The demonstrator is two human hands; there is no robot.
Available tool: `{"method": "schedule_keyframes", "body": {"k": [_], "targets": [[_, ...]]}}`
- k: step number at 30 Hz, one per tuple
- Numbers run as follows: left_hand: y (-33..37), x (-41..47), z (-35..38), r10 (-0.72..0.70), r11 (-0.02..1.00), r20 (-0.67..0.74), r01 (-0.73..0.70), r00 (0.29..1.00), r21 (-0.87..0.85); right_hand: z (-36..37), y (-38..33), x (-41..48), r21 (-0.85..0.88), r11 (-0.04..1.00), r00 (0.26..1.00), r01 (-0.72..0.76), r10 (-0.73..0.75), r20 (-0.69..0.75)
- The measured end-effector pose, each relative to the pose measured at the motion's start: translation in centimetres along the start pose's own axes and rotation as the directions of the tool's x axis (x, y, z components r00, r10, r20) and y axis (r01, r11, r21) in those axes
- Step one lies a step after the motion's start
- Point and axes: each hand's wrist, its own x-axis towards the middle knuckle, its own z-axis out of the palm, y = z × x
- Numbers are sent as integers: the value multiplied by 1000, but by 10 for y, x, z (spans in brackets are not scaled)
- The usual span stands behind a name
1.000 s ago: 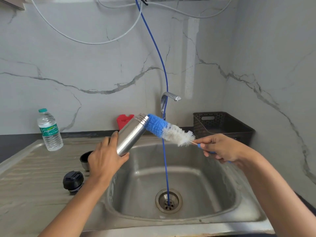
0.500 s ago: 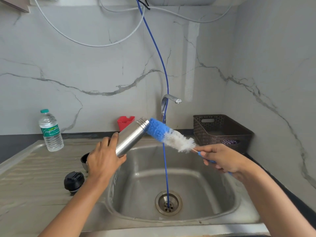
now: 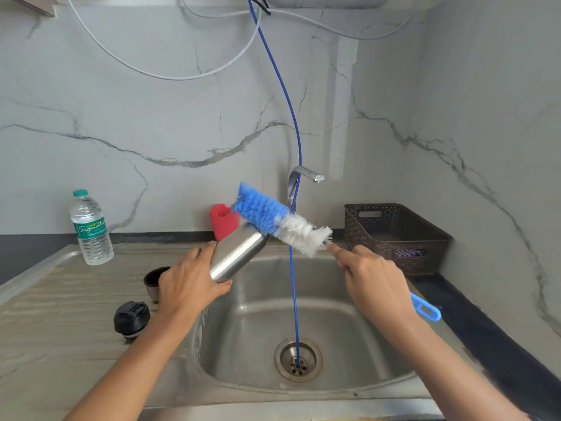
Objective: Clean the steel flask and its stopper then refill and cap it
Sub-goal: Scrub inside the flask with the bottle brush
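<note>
The left hand (image 3: 189, 278) is gripping the lower body of the steel flask (image 3: 236, 253), fingers and thumb curled round it, holding it tilted over the left rim of the sink (image 3: 273, 399) with its mouth end pointing up and to the right. The right hand (image 3: 376, 278) is wrapping the handle of the bottle brush (image 3: 273, 217), forefinger stretching along the shaft towards the bristles, and the blue handle tip is sticking out behind the wrist. The blue and white bristle head is lying outside the flask, crossing its mouth end and hiding the opening. The black stopper (image 3: 131, 319) is sitting on the drainboard (image 3: 60, 299) near the basin's left edge, with a small steel cup (image 3: 151, 281) just behind it. A water bottle (image 3: 91, 229) is standing at the drainboard's back edge. A blue hose (image 3: 296, 284) is hanging into the drain.
</note>
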Motion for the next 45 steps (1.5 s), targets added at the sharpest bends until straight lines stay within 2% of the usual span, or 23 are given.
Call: {"method": "schedule_keyframes", "body": {"k": [2,6,9,12,16,19,22,25,28,30,31,33,35,37,40,45], "targets": [[-2,1,-1,-21,1000,6,21,1000,-2,-7,7,3,-24,999,996,-38,39,83],[-7,1,-4,-31,999,-7,31,1000,20,-23,20,1,-57,997,987,-52,60,149],[-3,-1,2,44,998,-23,-43,999,47,-19,7,12,-94,995,990,-21,34,136],[-8,1,10,153,984,-66,-145,986,102,-23,5,21,-152,988,981,17,13,192],[-17,4,12,231,967,-150,-209,961,147,-54,20,27,-228,973,964,29,33,263],[-11,2,11,259,961,-179,-236,949,143,-49,22,48,-200,980,960,6,50,274],[-11,5,10,188,981,-147,-180,971,67,-31,28,63,-129,989,944,-72,109,311],[-21,9,6,21,995,-90,-30,996,-98,-17,32,62,-95,984,959,-150,168,227],[-32,13,-3,-129,958,-101,97,987,-271,-9,13,67,-32,989,975,-143,147,165],[-39,17,-5,-261,856,-64,200,963,-478,-2,-7,80,-28,992,975,-123,126,184],[-44,19,-7,-317,747,-12,242,948,-619,3,-18,89,-31,994,974,-103,107,201],[-50,23,-11,-363,435,101,264,926,-861,15,-38,107,-49,997,969,-58,68,236],[-56,25,-12,-372,170,189,267,909,-949,27,-55,128,-64,997,953,-45,62,296],[-60,27,-11,-359,-4,278,296,891,-955,37,-70,151,-113,993,934,-40,77,348],[-65,28,-9,-341,-137,358,331,869,-934,43,-89,184,-196,981,930,-1,73,360],[-72,27,-11,-282,-222,444,392,850,-893,50,-110,220,-289,949,921,123,-1,389]]}}
